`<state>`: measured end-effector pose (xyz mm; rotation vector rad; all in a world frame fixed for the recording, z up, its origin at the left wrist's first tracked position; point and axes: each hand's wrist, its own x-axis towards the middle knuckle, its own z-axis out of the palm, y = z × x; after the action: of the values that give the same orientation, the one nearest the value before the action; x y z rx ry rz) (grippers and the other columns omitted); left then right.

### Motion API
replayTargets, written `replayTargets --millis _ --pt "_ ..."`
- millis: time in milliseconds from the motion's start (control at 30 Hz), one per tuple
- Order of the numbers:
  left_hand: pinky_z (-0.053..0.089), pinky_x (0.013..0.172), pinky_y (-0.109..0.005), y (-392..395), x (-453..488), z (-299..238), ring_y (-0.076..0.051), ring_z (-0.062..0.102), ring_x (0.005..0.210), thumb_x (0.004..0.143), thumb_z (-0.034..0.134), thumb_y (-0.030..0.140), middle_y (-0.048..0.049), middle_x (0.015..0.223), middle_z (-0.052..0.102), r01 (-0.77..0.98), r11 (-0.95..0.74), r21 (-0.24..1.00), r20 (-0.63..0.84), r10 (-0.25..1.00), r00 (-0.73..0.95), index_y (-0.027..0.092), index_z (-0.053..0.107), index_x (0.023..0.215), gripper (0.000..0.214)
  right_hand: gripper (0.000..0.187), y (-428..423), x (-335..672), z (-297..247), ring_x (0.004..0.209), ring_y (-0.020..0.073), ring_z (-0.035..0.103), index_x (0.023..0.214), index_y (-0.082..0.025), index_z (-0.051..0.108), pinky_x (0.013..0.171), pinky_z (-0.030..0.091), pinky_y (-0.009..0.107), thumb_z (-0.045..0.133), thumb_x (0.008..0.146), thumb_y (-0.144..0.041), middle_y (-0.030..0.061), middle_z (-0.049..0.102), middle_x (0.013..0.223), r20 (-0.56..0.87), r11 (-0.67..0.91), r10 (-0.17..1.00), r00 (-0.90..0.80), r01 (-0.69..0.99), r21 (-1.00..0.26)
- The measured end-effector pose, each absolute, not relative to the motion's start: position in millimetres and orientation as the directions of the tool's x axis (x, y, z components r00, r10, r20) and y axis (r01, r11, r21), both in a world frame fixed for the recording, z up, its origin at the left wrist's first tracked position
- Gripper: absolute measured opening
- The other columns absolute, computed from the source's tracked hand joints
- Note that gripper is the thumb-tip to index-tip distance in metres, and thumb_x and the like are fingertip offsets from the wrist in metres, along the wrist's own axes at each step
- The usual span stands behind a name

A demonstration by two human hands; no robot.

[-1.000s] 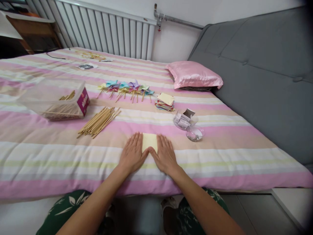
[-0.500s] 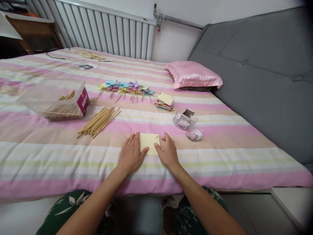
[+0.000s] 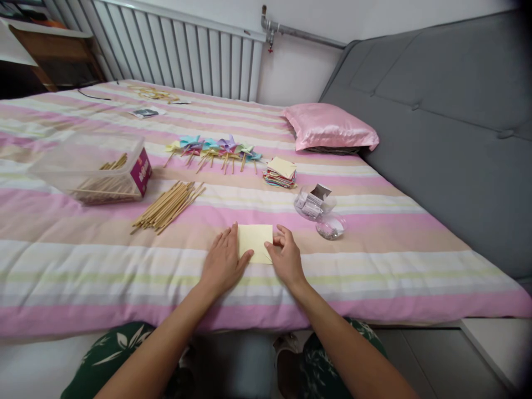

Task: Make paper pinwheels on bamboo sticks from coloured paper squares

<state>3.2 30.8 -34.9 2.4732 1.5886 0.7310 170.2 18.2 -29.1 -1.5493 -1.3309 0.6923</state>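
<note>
R hand [image 3: 286,256], flat 1s ago, now curled, pinching R edge of yellow paper [image 3: 254,239]. L hand [image 3: 223,258] flat, thumb out, on L edge. Paper's btwn hands on bed [image 3: 124,282], equally near, approx square.

The pink pillow [image 3: 334,126] is observed with a grey headboard [image 3: 436,83] to its right, metal pipe [image 3: 308,36] behind and white radiator [image 3: 183,49] behind-left.

Pale yellow on paper sheet [image 3: 254,238]; pink, white, beige, lime stripes across bedspread [image 3: 374,277]; plain pink on pillow [image 3: 334,128]; grey on headboard [image 3: 440,94]; white leaf pattern over dark green clothing [image 3: 93,366]
</note>
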Motion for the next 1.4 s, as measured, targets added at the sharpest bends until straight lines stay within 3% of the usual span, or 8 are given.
replayTargets --millis 100,233,300,400,500,600,900,1400 --pt "0.032 0.102 -0.048 31.6 2.9 -29.7 -0.032 0.042 0.126 0.084 0.048 0.041 -0.0253 0.139 0.04 0.708 -0.404 0.579 0.29 0.914 0.284 0.005 0.019 0.142 0.073 0.05 18.0 169.3 -28.7 0.081 0.0185 0.063 0.125 -0.016 0.041 0.079 0.049 0.036 0.056 0.078 -0.026 0.0052 0.065 0.086 0.146 0.084 0.956 0.253 0.242 -0.967" --pt "0.045 0.09 -0.041 30.3 3.9 -15.2 -0.025 0.059 0.107 0.08 0.058 0.039 -0.0174 0.119 0.06 0.193 -0.183 0.964 0.148 0.972 0.183 0.012 0.008 0.145 0.086 0.049 18.3 169.9 -26.4 0.077 0.0173 0.063 0.121 -0.017 0.043 0.071 0.051 0.032 0.059 0.076 -0.029 0.0048 0.065 0.087 0.084 0.082 0.97 0.227 0.017 -0.996" --pt "0.048 0.084 -0.036 28.5 3.5 -5.4 -0.023 0.063 0.098 0.074 0.066 0.037 -0.0144 0.109 0.066 -0.072 0.001 0.997 0.008 0.993 0.12 0.012 0.011 0.144 0.093 0.05 18.0 170.2 -24.2 0.077 0.0168 0.064 0.119 -0.018 0.044 0.07 0.051 0.031 0.062 0.074 -0.031 0.0042 0.065 0.087 0.051 0.069 0.976 0.211 -0.08 -0.994" --pt "0.05 0.074 -0.029 25.6 0.3 7.5 -0.02 0.066 0.087 0.068 0.072 0.035 -0.0111 0.102 0.068 -0.271 0.16 0.949 -0.14 0.986 0.092 0.015 0.028 0.14 0.086 0.05 16.3 169.5 -19.4 0.075 0.0162 0.064 0.116 -0.019 0.045 0.072 0.051 0.031 0.065 0.072 -0.031 0.0023 0.065 0.085 0.002 0.037 0.983 0.184 -0.186 -0.982" --pt "0.05 0.068 -0.026 23.4 -3.0 13.7 -0.018 0.067 0.078 0.07 0.071 0.036 -0.009 0.095 0.07 -0.299 0.251 0.921 -0.191 0.958 0.216 0.015 0.054 0.122 0.059 0.05 13.8 168.0 -14.5 0.074 0.0164 0.065 0.115 -0.02 0.046 0.071 0.051 0.032 0.066 0.071 -0.031 0.0014 0.065 0.084 -0.032 0.008 0.987 0.158 -0.243 -0.97" --pt "0.051 0.07 -0.027 22.1 -3.4 14.3 -0.019 0.067 0.075 0.07 0.071 0.035 -0.0096 0.088 0.072 -0.311 0.323 0.894 -0.222 0.922 0.318 0.012 0.066 0.104 0.041 0.05 11.5 167.3 -11.6 0.073 0.0166 0.065 0.115 -0.021 0.046 0.07 0.052 0.032 0.067 0.07 -0.031 0.0017 0.065 0.085 -0.045 -0.009 0.99 0.131 -0.264 -0.964" --pt "0.05 0.062 -0.025 22.5 -3.5 10.0 -0.018 0.066 0.069 0.066 0.074 0.035 -0.0103 0.083 0.073 -0.299 0.4 0.866 -0.319 0.904 0.286 0.011 0.069 0.086 0.032 0.053 8.5 166.5 -7.5 0.07 0.0161 0.064 0.114 -0.02 0.047 0.066 0.05 0.028 0.069 0.067 -0.03 0.0013 0.066 0.082 -0.054 -0.025 0.992 0.11 -0.253 -0.967" --pt "0.049 0.06 -0.025 21.2 -3.5 5.0 -0.019 0.066 0.069 0.066 0.074 0.033 -0.0101 0.082 0.073 -0.214 0.386 0.897 -0.322 0.904 0.281 0.012 0.07 0.091 0.033 0.047 6.4 166.9 -8.4 0.07 0.0163 0.064 0.111 -0.02 0.052 0.065 0.051 0.029 0.068 0.069 -0.032 0.0018 0.066 0.08 -0.042 -0.024 0.996 0.073 -0.234 -0.972"
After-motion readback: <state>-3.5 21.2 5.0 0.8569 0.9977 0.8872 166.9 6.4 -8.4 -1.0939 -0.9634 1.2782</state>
